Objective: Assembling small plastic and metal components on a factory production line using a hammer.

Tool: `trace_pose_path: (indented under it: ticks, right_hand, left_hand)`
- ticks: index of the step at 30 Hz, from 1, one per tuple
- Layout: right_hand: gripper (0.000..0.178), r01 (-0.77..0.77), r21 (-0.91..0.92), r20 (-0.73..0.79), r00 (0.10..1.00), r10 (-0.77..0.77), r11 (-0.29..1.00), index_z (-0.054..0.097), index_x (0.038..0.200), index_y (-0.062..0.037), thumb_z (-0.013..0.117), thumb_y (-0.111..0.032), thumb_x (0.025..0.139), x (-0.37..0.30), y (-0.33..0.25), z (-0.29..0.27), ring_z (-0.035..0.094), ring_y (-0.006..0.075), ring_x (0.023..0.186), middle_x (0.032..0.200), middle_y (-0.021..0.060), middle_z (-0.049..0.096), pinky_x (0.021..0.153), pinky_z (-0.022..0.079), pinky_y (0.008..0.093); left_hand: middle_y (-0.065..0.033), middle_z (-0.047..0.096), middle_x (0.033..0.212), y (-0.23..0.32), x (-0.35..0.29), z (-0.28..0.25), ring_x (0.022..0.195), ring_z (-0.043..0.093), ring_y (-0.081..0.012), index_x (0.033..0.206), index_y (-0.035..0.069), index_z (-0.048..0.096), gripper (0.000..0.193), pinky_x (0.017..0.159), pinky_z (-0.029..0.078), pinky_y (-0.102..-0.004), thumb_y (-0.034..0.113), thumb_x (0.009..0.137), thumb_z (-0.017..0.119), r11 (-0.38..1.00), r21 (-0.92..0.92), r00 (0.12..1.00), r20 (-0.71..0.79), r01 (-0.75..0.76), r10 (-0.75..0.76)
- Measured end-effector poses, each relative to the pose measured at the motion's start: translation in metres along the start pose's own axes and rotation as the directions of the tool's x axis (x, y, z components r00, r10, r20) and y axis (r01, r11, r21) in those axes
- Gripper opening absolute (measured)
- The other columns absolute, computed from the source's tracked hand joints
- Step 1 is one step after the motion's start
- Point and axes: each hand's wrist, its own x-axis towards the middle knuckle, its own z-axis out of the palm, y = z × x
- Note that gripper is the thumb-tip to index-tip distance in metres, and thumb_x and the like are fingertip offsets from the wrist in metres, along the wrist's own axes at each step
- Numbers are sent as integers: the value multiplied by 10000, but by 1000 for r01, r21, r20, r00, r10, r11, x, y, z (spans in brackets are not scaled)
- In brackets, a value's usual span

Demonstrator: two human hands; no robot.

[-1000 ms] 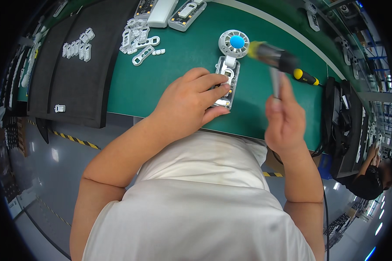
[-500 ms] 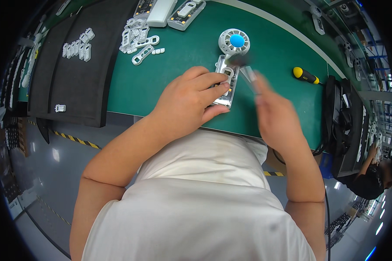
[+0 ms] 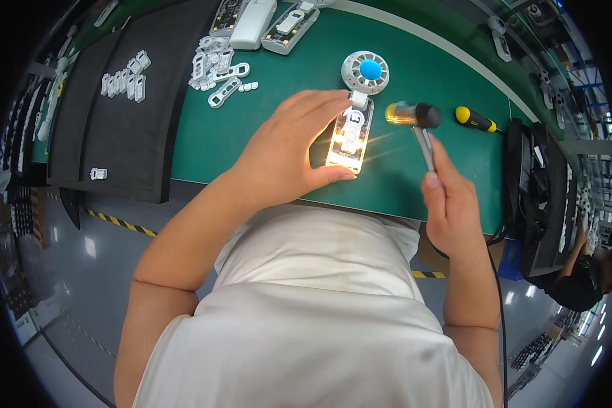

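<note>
A handheld fan with a round white head, blue centre and clear body [image 3: 350,139] lies on the green mat, its lower part glowing with warm light. My left hand [image 3: 289,146] curves around the body's left side and holds it, thumb at the bottom end and fingertips near the neck. To the right, my right hand [image 3: 452,207] is closed round the metal handle of a small mallet [image 3: 415,115]. One mallet face is clear yellow, the other black. The mallet head is raised beside the fan, apart from it.
A yellow and black screwdriver [image 3: 474,119] lies at the right by a black bag-like item [image 3: 523,163]. Small white plastic parts [image 3: 217,64] are piled at the upper left, near more clear-bodied units [image 3: 290,28]. A black tray [image 3: 132,129] holds several white pieces.
The mallet has swung away from the fan to the right and is no longer blurred. My left fingers have lifted off the fan's front toward its edge. Its body has lit up.
</note>
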Motion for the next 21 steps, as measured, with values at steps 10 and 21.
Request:
trace_pose_path:
  ticks: [10, 21]
  right_hand:
    - [478, 414, 97, -185, 901, -393, 905, 525, 1561, 20, 526, -85, 1095, -17, 8, 19, 595, 303, 685, 821, 167, 601, 691, 492, 367]
    - [461, -29, -322, -38, 999, 17, 946, 637, 1496, -130, 631, -90, 1037, 0, 27, -9, 678, 389, 812, 928, 195, 681, 759, 567, 498]
  left_hand:
    - [-137, 678, 1375, -1, 2, 1, 1370, 572, -373, 1497, 88, 573, 813, 1142, 490, -464, 276, 797, 941, 997, 6, 993, 96, 73, -74]
    - [-107, 670, 1404, -3, -8, 7, 1305, 622, -337, 1298, 80, 713, 544, 1056, 548, -466, 324, 849, 900, 992, 113, 996, 75, -64, 55]
